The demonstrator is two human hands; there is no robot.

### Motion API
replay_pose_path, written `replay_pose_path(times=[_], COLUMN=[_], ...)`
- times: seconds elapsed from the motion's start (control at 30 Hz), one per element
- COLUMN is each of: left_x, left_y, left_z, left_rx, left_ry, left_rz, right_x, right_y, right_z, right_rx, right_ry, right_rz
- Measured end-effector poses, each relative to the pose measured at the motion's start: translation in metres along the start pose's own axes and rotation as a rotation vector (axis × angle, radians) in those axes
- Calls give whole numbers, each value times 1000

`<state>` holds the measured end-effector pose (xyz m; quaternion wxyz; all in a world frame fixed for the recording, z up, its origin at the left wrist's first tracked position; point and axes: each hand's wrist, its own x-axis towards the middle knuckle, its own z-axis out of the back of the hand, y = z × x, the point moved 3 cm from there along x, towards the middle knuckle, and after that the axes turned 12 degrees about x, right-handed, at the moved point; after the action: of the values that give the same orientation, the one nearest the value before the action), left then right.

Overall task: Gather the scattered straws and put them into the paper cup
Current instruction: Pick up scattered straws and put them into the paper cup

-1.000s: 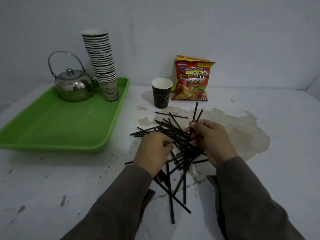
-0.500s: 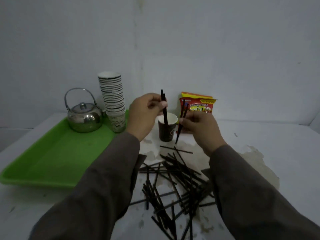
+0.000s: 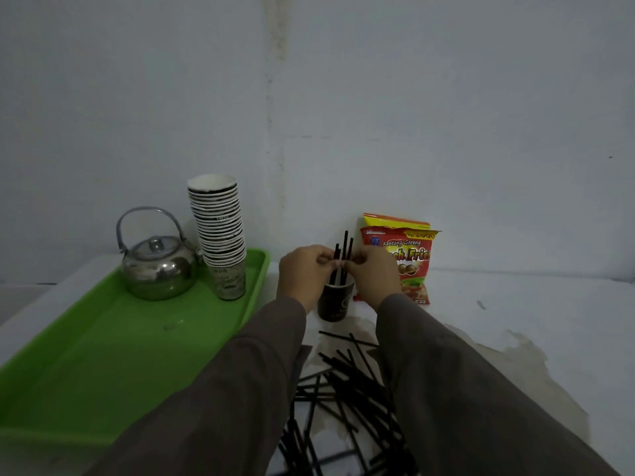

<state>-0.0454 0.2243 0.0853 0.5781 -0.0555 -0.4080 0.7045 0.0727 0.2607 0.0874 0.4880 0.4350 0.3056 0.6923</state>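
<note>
A green tray [image 3: 103,355] occupies the far left of the white table [image 3: 515,321], well to the left of the person's fingers. A steel kettle [image 3: 156,266] stands at the rear of the tray. A tall stack of paper cups [image 3: 220,235] stands just to the right of the kettle, also on the tray.

The left hand [image 3: 304,269] is raised over the paper cup [image 3: 335,300]. Its fingertips are curled inward and pinch a few black straws [image 3: 345,255] from the left side. The right hand [image 3: 372,273] meets it from the opposite side, fingertips likewise curled and pinching the same bundle. The fingertips of both hands nearly touch. The held straws stand almost upright. Their upper ends project above the fingers, and their lower ends sit inside the cup, directly below the fingers.

The loose straws [image 3: 347,383] lie in a crossed heap on the table, nearer to the person than the cup, below and between the two brown sleeves [image 3: 240,389].

A red and yellow snack packet [image 3: 412,249] stands against the wall, just to the right of the right-hand fingers and partly hidden behind that hand.
</note>
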Motion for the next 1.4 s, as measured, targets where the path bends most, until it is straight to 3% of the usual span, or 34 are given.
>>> replay_pose_path(times=[0.3,0.43,0.53,0.6,0.73,0.83,1.13,1.4], left_x=[-7,-16,-49,-88,-172,-206,-225,-223], left_y=[0,-16,-24,-22,-9,4,15,17], left_z=[3,40,63,65,43,39,50,52], left_rx=[121,170,117,108,185,204,230,219], left_ry=[9,-99,-132,-72,210,297,339,308], left_rz=[-12,-130,-244,-318,-451,-486,-516,-510], right_x=[-7,-22,-62,-100,-176,-215,-256,-267], right_y=[12,40,45,37,12,-3,0,-2], right_z=[12,49,73,78,69,63,53,25], right_rx=[8,51,62,47,-7,-73,-251,-468], right_ry=[20,-90,-72,10,280,403,426,315], right_rz=[0,115,177,171,64,29,195,54])
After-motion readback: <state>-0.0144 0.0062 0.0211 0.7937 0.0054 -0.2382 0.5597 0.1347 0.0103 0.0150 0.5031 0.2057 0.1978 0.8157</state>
